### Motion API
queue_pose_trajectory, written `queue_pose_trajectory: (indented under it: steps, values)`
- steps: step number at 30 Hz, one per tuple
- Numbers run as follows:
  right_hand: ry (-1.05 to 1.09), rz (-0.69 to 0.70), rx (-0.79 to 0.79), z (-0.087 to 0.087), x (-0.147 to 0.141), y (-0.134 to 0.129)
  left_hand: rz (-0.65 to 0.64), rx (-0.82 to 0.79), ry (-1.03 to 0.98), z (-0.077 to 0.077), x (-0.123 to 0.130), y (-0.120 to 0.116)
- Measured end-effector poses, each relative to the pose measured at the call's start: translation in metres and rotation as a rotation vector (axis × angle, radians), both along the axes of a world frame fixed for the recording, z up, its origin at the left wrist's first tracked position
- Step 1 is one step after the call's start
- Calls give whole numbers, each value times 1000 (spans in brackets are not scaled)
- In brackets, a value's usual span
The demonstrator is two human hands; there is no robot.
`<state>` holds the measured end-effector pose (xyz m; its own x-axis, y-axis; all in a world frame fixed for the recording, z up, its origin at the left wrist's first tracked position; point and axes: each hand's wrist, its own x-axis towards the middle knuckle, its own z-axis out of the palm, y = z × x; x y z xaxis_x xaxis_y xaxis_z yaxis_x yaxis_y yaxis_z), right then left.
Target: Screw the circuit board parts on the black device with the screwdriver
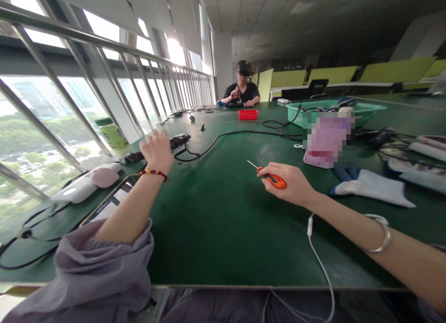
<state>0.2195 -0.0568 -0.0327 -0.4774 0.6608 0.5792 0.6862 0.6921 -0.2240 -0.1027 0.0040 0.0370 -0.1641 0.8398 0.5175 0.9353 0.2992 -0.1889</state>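
Note:
My right hand (pixel 291 181) is closed around the orange and black handle of a screwdriver (pixel 277 181). Its thin metal shaft points up and left over the green tabletop. On the left, my left hand (pixel 157 151) is wrapped over a long black corded device (pixel 179 141), whose exact kind I cannot make out. The device's ends show on both sides of the hand; its middle is hidden by the fingers. A black cord (pixel 223 136) runs from near its right end across the table.
A green basket (pixel 296 117) holding cables stands at the right, with a pink phone (pixel 324 146) in front. White-and-blue gloves (pixel 376 187) lie nearby. A red tray (pixel 248 115) sits farther back, before a seated person (pixel 240 93). A green-capped bottle (pixel 112 135) stands left by the railing.

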Motion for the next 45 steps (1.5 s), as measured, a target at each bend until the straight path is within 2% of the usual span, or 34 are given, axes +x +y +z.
queue_pose_trajectory:
  steps: [5,8,11,15,20,22,24,27,30,33,35,36,39,42,45]
  values:
    - [-19,18,-44,1,0,0,38,-100,-88,-7,-14,6]
    - [2,-8,-35,1,-1,-1,9,-45,-78,-6,-14,4]
    - [37,-44,6,0,-1,0,-82,47,-27,-4,-1,0]
    - [116,-90,51,-1,0,3,-293,29,-26,-8,25,-4]
    - [211,-139,100,1,3,6,-776,-264,-109,-32,62,-8]
    - [223,-139,97,1,5,8,-903,-357,-139,-43,79,-10]
    - [192,-136,48,-2,6,11,-959,-387,-156,-51,92,-9]
    - [79,-132,-94,-8,8,15,-936,-376,-145,-57,95,1]
    - [-21,-159,-182,-11,9,18,-849,-299,-142,-55,66,19]
    - [-60,-190,-198,-9,9,17,-575,-128,-270,-53,16,34]
    - [-89,-196,-209,-6,10,16,-402,-91,-325,-54,-14,39]
    - [-108,-199,-213,-4,9,15,-370,-101,-317,-56,-25,40]
    - [-160,-198,-212,-3,9,15,-400,-179,-246,-58,-38,42]
    - [-189,-195,-210,-3,10,14,-491,-311,-146,-54,-36,43]
    - [-211,-199,-216,-2,11,14,-504,-418,-26,-47,-37,41]
